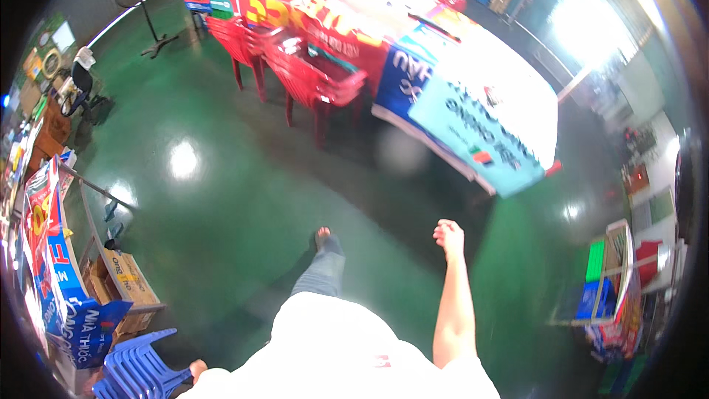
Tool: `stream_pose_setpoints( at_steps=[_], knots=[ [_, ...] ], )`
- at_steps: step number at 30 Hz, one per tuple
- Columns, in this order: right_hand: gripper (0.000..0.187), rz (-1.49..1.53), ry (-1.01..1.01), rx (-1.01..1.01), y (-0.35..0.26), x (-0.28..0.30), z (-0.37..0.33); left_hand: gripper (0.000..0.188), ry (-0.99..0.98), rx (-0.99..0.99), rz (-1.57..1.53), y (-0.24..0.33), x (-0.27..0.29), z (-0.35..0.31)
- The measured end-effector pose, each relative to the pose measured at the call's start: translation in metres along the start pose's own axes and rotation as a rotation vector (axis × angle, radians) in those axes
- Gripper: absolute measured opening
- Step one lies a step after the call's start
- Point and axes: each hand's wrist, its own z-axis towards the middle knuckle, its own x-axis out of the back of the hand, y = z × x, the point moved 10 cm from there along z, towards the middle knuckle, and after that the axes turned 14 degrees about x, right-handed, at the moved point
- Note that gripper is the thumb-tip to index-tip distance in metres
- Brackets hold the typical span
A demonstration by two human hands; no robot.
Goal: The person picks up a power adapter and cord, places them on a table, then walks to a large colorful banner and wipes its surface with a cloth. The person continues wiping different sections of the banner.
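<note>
My right hand (449, 236) hangs out in front of me above the green floor, its fingers curled in, and I see nothing in it. Only a small part of my left hand (198, 369) shows low on the left, its fingers not clear. Beside it stand stacked blue plastic chairs (136, 369); whether the hand touches them I cannot tell. Ahead is a long table draped with printed banners (317, 18). A light blue sheet (473, 129) hangs over its near right corner.
Stacked red plastic armchairs (314, 77) stand along the table's near side. A stand fan (148, 15) is at the far left. Cardboard boxes (129, 281) and a banner-covered rack (63, 266) line the left. At right stands a shelf with green and blue bins (597, 299).
</note>
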Motion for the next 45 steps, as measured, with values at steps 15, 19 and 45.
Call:
stream_pose_setpoints(
  at_steps=[15, 19, 45],
  knots=[
    [0.023, -0.364, -0.683, 0.102, -0.063, -0.221, 0.544, 0.017, 0.857, -0.899, -1.419, 0.464, 1.096, -0.042],
    [0.027, -0.571, -0.308, 0.584, -0.162, -0.220, 0.804, 0.017, 0.818, -0.703, -1.579, 0.553, 1.155, 0.021],
    [0.090, -0.951, -0.810, 0.462, -0.242, -0.329, 1.232, 0.016, 0.118, -0.068, -1.474, 0.711, 1.151, 0.101]
  ],
)
